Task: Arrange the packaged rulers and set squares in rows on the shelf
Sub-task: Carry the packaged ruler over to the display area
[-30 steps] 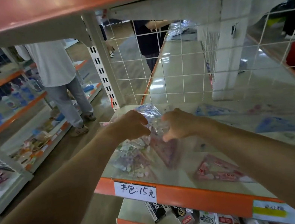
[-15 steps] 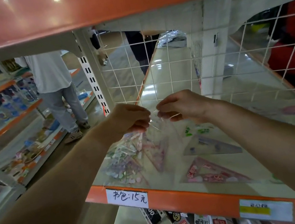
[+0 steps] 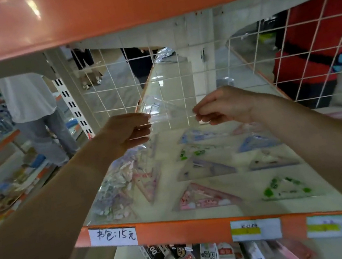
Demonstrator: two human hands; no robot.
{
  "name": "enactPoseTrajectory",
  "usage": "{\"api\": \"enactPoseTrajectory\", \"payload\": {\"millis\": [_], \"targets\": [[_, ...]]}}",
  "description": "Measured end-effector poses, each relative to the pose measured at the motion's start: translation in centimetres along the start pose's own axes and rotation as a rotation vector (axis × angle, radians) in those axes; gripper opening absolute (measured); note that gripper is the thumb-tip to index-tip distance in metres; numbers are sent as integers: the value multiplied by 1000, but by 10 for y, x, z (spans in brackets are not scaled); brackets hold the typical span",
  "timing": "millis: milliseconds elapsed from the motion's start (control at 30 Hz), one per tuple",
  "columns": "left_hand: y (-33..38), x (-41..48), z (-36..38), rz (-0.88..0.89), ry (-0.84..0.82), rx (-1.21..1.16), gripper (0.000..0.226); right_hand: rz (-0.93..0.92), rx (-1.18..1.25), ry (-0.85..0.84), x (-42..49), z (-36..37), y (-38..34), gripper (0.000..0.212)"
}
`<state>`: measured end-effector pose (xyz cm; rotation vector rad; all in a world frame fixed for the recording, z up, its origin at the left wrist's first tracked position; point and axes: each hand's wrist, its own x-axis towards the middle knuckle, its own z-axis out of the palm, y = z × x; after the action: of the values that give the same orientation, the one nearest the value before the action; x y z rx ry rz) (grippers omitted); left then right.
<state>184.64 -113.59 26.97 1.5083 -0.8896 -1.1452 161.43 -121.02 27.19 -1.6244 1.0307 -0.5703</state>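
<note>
I hold a clear packaged set square [image 3: 165, 112] in the air above the shelf [image 3: 204, 219]. My left hand [image 3: 128, 128] grips its left end and also a hanging bunch of packaged set squares [image 3: 120, 184]. My right hand [image 3: 223, 106] pinches the right end of the clear one. Several packaged set squares lie flat in rows on the shelf: a pink one [image 3: 205, 198] and a green one [image 3: 286, 187] in front, a purple one [image 3: 206, 167] and others behind.
A white wire grid [image 3: 179, 77] closes the shelf's back. An orange shelf [image 3: 143, 1] hangs low overhead. Small boxed goods [image 3: 208, 257] fill the shelf below. A person in a white top [image 3: 31, 108] stands in the left aisle, and someone in red [image 3: 315, 46] behind the grid.
Both hands rose from the shelf and moved apart, lifting one clear set square out of the bunch. The view tilted, showing more of the laid-out rows.
</note>
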Motion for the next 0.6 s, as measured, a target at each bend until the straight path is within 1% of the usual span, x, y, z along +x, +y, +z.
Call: {"api": "enactPoseTrajectory", "payload": {"millis": [100, 233, 367, 467, 533, 600], "targets": [[0, 1, 12, 22, -1, 99, 6, 4, -49, 31, -9, -12, 4, 12], [-1, 0, 31, 30, -28, 159, 3, 8, -55, 75, -20, -26, 15, 10], [-3, 1, 44, 30, -45, 198, 13, 20, -83, 100, -29, -36, 23, 11], [-9, -1, 52, 37, -41, 270, 6, 16, -180, 114, -35, -36, 30, 13], [-15, -5, 56, 33, -42, 317, 1, -10, -244, 79, -39, -30, 34, 23], [-22, -9, 57, 25, -49, 369, 2, -31, -364, 37, -41, -21, 38, 35]]}}
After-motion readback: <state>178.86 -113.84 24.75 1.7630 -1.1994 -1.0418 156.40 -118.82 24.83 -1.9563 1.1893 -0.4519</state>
